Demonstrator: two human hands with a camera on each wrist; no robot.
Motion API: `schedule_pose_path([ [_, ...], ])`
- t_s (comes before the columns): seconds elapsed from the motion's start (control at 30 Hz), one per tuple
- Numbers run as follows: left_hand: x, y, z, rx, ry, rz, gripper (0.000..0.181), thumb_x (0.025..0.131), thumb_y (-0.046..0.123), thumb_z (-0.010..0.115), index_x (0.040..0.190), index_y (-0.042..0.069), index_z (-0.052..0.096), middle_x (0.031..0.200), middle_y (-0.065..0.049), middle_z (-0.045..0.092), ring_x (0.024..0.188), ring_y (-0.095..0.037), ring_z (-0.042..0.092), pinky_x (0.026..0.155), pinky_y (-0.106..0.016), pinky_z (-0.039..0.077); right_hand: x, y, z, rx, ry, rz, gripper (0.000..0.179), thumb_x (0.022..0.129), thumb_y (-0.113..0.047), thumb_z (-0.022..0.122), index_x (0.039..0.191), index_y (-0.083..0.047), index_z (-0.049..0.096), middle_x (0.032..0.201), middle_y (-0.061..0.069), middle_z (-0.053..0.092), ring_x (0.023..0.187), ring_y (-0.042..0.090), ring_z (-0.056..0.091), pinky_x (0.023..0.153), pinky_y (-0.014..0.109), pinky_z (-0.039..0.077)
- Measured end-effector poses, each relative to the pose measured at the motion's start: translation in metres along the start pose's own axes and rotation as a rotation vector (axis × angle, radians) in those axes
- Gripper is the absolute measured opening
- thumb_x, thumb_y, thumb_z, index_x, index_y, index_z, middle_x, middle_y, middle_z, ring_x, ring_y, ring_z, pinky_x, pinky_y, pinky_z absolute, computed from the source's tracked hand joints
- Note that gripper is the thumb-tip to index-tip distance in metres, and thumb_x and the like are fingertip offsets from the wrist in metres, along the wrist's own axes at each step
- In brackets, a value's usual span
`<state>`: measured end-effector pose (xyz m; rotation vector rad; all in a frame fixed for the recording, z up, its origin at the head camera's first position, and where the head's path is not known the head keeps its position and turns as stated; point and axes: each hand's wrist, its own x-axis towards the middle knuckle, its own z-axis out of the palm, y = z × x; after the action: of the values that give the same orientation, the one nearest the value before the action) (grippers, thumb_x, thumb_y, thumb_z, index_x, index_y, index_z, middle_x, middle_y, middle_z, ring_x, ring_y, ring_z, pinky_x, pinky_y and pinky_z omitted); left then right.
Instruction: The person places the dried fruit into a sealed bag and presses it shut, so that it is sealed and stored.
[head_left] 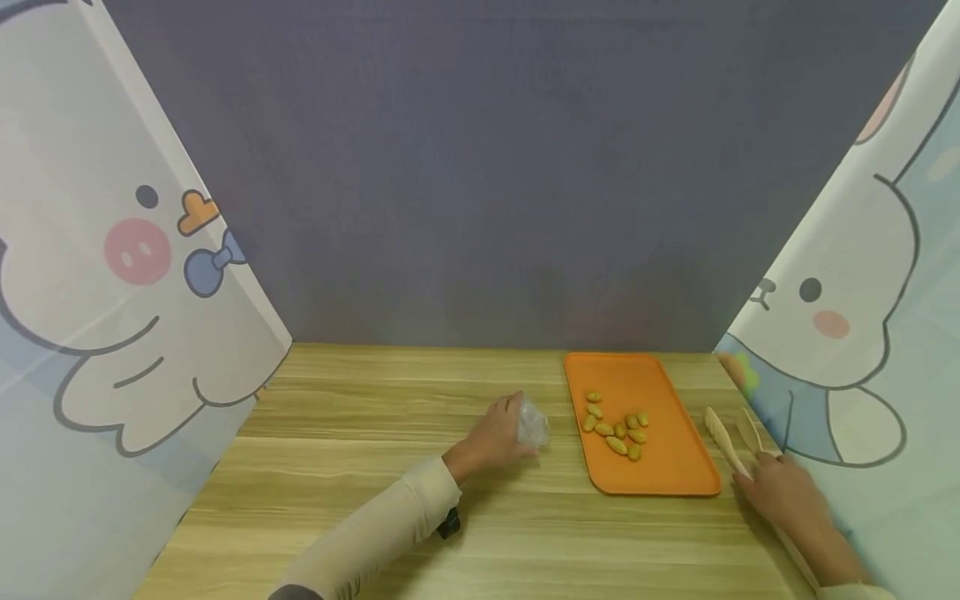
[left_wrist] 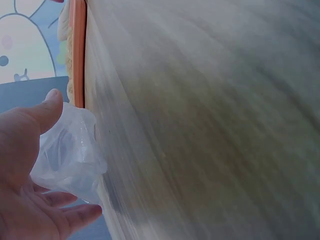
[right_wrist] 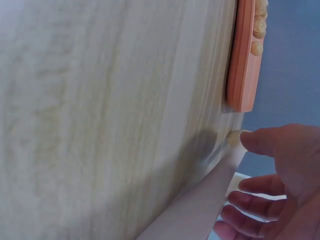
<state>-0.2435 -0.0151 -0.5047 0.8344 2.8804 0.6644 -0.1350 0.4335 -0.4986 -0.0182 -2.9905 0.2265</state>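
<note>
**Light fingers on the plastic, even pressure on the tongs**

The left hand point(head_left: 491, 435) curves round a clear plastic piece point(head_left: 533, 423) — bag or cup, I cannot tell — at the tabletop point(head_left: 322, 433), left of the orange tray point(head_left: 675, 468) and apart from it; its grip is loose, thumb and fingers spread about the plastic. To the tray's right, the right hand point(head_left: 787, 493) holds wooden tongs point(head_left: 722, 435) in a half-closed grip, the tong tips apart. Peanuts point(head_left: 617, 446) lie on the tray. Keep the left fingers light, as thin plastic would probably buckle, and press both tong arms evenly so the tips meet squarely. The rounded shells may roll — slow, gentle pressure suits them.
</note>
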Motion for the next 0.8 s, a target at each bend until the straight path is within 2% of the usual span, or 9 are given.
schedule_pose_path([
  [0.1,0.002,-0.003,0.001,-0.019,-0.004,-0.004,0.105,0.085,0.048,0.081,0.158,0.0,0.022,0.153,-0.023,0.043,0.134,-0.039,0.052,0.104,-0.048,0.051,0.0,0.001,0.003,0.006,0.045,0.001,0.031,0.088,-0.017,0.068,0.077,0.006,0.053,0.068,0.019,0.049,0.063,0.039,0.053,0.056,0.056,0.047],
  [0.2,0.003,-0.005,0.002,-0.032,-0.008,-0.005,0.104,0.087,0.048,0.079,0.158,0.0,0.022,0.154,-0.023,0.042,0.133,-0.039,0.051,0.104,-0.047,0.051,-0.001,0.003,0.004,0.02,0.048,0.021,0.032,0.087,-0.015,0.068,0.079,0.011,0.051,0.07,0.024,0.048,0.064,0.042,0.053,0.055,0.058,0.047],
  [0.4,0.001,-0.007,0.001,-0.037,-0.007,0.012,0.1,0.087,0.046,0.079,0.157,-0.002,0.025,0.15,-0.024,0.045,0.13,-0.037,0.054,0.101,-0.045,0.052,0.0,0.008,0.002,0.048,-0.039,0.088,0.044,0.091,-0.023,0.066,0.085,0.018,0.052,0.074,0.03,0.052,0.069,0.048,0.057,0.062,0.062,0.049],
  [0.63,-0.001,-0.005,-0.002,-0.036,0.007,0.026,0.096,0.087,0.044,0.08,0.154,-0.003,0.029,0.148,-0.024,0.047,0.128,-0.037,0.055,0.1,-0.045,0.053,0.002,0.014,0.004,0.091,-0.218,0.188,0.045,0.094,-0.035,0.063,0.076,0.006,0.054,0.068,0.017,0.056,0.061,0.029,0.055,0.056,0.05,0.046],
  [0.8,-0.003,-0.006,-0.004,-0.054,0.013,0.046,0.095,0.086,0.043,0.081,0.153,-0.002,0.031,0.148,-0.024,0.048,0.128,-0.037,0.055,0.101,-0.045,0.053,-0.001,0.015,0.005,0.105,-0.207,0.208,0.042,0.093,-0.034,0.062,0.075,0.004,0.055,0.067,0.015,0.056,0.06,0.028,0.054,0.053,0.046,0.045],
])
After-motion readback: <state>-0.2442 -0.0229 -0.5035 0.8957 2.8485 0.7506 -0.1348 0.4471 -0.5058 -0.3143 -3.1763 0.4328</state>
